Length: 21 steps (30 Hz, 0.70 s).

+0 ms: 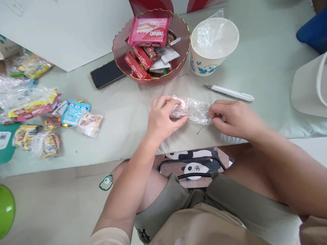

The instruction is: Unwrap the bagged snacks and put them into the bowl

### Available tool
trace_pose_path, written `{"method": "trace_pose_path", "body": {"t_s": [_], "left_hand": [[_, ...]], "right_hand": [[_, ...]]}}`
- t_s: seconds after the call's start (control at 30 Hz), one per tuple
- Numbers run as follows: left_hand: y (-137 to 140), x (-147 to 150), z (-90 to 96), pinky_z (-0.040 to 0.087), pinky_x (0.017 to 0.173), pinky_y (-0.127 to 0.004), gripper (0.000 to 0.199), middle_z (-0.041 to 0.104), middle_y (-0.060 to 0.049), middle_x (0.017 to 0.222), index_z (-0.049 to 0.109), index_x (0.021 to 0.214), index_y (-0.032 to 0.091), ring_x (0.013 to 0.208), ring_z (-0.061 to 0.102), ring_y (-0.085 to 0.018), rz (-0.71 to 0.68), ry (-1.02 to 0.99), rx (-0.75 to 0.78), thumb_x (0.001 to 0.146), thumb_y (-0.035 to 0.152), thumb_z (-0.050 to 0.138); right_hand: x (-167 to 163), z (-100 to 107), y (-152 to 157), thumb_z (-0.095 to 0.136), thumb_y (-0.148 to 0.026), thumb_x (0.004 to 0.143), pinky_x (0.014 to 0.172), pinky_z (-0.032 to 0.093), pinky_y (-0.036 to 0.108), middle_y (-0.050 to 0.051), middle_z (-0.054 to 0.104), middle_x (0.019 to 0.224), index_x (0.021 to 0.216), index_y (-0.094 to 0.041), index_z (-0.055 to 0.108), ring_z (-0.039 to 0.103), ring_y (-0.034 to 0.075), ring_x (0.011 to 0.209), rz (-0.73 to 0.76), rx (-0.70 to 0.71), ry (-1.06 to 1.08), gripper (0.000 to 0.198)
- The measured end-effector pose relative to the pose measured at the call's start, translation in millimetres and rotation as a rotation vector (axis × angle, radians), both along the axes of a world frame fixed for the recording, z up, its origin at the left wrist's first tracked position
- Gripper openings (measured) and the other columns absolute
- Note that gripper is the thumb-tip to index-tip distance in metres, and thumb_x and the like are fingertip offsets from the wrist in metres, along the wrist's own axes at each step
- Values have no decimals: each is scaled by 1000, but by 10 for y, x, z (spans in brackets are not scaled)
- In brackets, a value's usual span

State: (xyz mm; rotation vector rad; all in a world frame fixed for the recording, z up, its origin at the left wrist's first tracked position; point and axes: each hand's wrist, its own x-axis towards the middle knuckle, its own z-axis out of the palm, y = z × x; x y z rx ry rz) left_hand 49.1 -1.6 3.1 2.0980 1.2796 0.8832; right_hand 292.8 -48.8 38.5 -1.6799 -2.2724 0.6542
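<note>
On the table in front of me lies a clear plastic bag (198, 110), crinkled, with something pinkish in its left part that I cannot make out. My left hand (163, 117) grips that filled part between thumb and fingers. At the bag's right end, my right hand (231, 117) pinches the loose plastic between thumb and fingertips. A white utility knife (230, 93) lies just beyond my right hand. Above it stands a paper cup (204, 66) with blue leaf prints and clear plastic inside. Thin dark strands lie on the cloth nearby.
A pink ribbed bowl (185, 44) holds a pink Nabati pack (150, 32) and several wrapped snacks. Partly under it is a black phone (107, 75). Packaged snacks (33, 102) spread over the table's left side. A white bin-like container (308, 85) stands at right.
</note>
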Motion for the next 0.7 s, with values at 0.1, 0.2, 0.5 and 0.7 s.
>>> {"method": "trace_pose_path", "body": {"t_s": [0.1, 0.2, 0.5, 0.7], "left_hand": [[19, -22, -15, 50, 95, -39, 4, 69, -6, 105, 74, 87, 24, 103, 63, -24, 6, -14, -1, 84, 22, 72], [43, -75, -5, 51, 87, -35, 13, 70, -5, 96, 69, 83, 22, 92, 64, -19, 59, -28, 6, 91, 17, 60], [-47, -77, -31, 52, 93, -37, 9, 73, -4, 101, 78, 88, 23, 98, 65, -20, -61, -14, 102, 87, 20, 69], [33, -114, 47, 51, 71, -25, 3, 71, -1, 82, 74, 78, 20, 77, 65, -13, 172, -445, -223, 78, 23, 72]], "right_hand": [[12, 4, 7, 48, -21, 75, 62, 32, 31, 4, 61, 75, 71, -22, 53, 52, 19, 67, -16, -14, -23, 6], [32, 9, 13, 48, -22, 75, 62, 32, 31, 5, 62, 77, 71, -22, 52, 52, 19, 68, -47, -27, -48, 5], [11, 29, 15, 46, -22, 75, 64, 33, 31, 5, 62, 79, 74, -22, 50, 52, 19, 71, -43, -68, -52, 4], [65, 16, 16, 47, -23, 74, 64, 35, 32, 6, 63, 80, 73, -22, 50, 55, 21, 74, -77, -71, -76, 4]]}}
